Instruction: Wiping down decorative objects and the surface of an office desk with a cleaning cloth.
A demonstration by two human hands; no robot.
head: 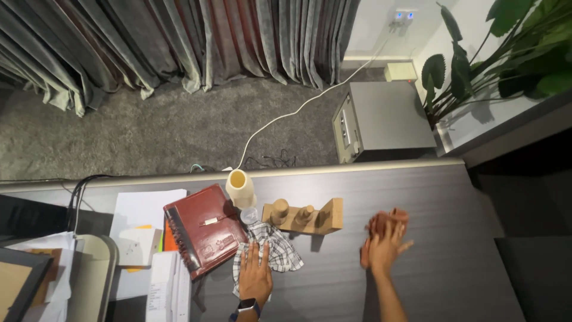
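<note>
- A dark wood-grain surface [429, 197] runs along grey carpet, with heavy grey curtains [179, 42] hanging behind it and a leafy plant [512, 53] at the far right corner.
- The wooden block [307, 216], with two round pegs standing in it, sits near the middle of the surface's far edge; it serves as the landmark here.
- Just in front of the block and to its left lies a checked cloth [271, 250], crumpled. The left hand [256, 275], a watch on its wrist, lies flat on the cloth's near edge, its grip spread and holding nothing, seemingly pinning the cloth down.
- Right of the block, well apart, the right hand [384, 244] has its fingers open against a small reddish-brown object [387, 219]; I cannot tell whether it grasps it or only touches it, as the hand is blurred.
- Left of the block, touching the cloth's far corner, stands a cream cup [240, 187].
- Further left lies a maroon notebook [205, 235], angled beside loose papers [143, 223].
</note>
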